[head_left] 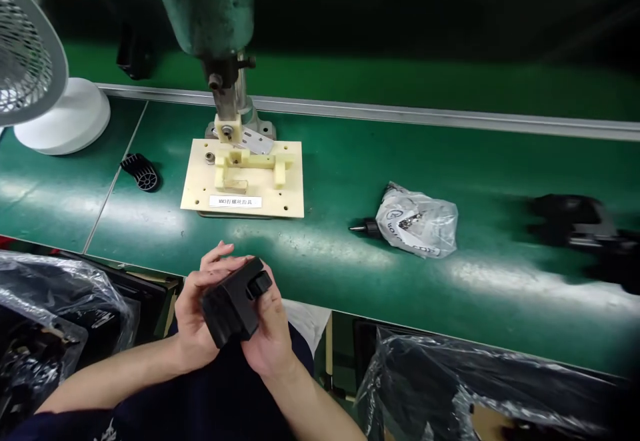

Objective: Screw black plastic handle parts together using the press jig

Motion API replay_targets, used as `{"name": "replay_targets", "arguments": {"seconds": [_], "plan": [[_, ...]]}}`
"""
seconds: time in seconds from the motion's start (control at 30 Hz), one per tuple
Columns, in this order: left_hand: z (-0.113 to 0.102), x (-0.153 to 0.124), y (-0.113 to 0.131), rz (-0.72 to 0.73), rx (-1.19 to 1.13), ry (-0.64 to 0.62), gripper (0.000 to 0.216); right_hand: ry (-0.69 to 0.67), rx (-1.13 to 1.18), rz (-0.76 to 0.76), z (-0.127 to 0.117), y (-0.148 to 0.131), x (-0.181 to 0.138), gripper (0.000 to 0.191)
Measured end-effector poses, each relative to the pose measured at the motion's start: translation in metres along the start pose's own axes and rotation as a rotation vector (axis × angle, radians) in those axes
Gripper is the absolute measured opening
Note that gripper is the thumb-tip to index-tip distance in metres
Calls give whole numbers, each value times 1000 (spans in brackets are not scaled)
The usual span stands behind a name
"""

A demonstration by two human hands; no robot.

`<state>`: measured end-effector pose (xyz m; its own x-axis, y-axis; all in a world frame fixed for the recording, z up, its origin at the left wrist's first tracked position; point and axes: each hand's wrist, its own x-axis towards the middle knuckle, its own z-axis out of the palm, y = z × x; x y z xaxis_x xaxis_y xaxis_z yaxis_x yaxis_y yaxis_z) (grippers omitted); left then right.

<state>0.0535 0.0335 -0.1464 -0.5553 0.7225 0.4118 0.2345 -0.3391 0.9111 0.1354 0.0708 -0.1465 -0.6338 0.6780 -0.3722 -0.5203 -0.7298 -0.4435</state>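
Note:
Close to my body, just off the bench's front edge, both hands hold a black plastic housing tilted between them. My left hand wraps its left side, fingers behind it. My right hand grips the right side, with the thumb by a small black tab on the housing. Beyond the hands lies a cream fixture plate with a white label and raised yellowish blocks. Above it hangs the head of a green press, its cream tip over the back of the fixture.
A white fan stands at the left, near a curved black part. Right of the fixture lies a screwdriver, its handle end at a plastic bag of small parts. Black parts lie far right. Plastic-lined bins flank me.

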Motion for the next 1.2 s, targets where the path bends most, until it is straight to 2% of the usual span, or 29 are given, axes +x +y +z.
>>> {"name": "replay_targets", "arguments": {"seconds": [0.07,0.13,0.17,0.23,0.3,0.37,0.43,0.5,0.53,0.63,0.77,0.87,1.0,1.1,1.2], "plan": [[2,2,0,104,63,-18,34,21,28,38,3,-12,1,46],[0,0,-1,111,111,-40,39,61,-18,49,5,-30,11,46],[-1,-2,-2,82,123,-56,41,107,-69,-12,6,-42,20,46],[-7,-9,-5,-3,134,-93,43,224,-253,-326,9,-65,46,44],[-14,-16,-8,-74,148,-119,44,247,-588,-784,14,-85,80,45],[-20,-20,-11,-115,161,-128,43,56,-1054,-1114,22,-97,113,43],[-25,-22,-13,-126,173,-126,42,-255,-1512,-1248,29,-100,139,31],[-29,-22,-14,-121,186,-117,42,-477,-1822,-1289,34,-97,152,23],[-30,-23,-14,-117,195,-113,42,-524,-1915,-1298,35,-96,155,23],[-34,-24,-15,-104,224,-109,40,-542,-2049,-1301,35,-94,154,26],[-38,-16,-18,-44,254,-116,40,-603,-2063,-1333,34,-102,156,29],[-42,12,-21,90,318,-96,39,-663,-2011,-1401,35,-108,162,28],[-46,70,-28,380,501,-60,38,-757,-2039,-1400,34,-108,162,30],[-46,108,-36,494,622,-18,32,-669,-2145,-1291,29,-107,157,31],[-43,129,-44,494,684,-58,23,-529,-2196,-1227,22,-109,157,38]]}}
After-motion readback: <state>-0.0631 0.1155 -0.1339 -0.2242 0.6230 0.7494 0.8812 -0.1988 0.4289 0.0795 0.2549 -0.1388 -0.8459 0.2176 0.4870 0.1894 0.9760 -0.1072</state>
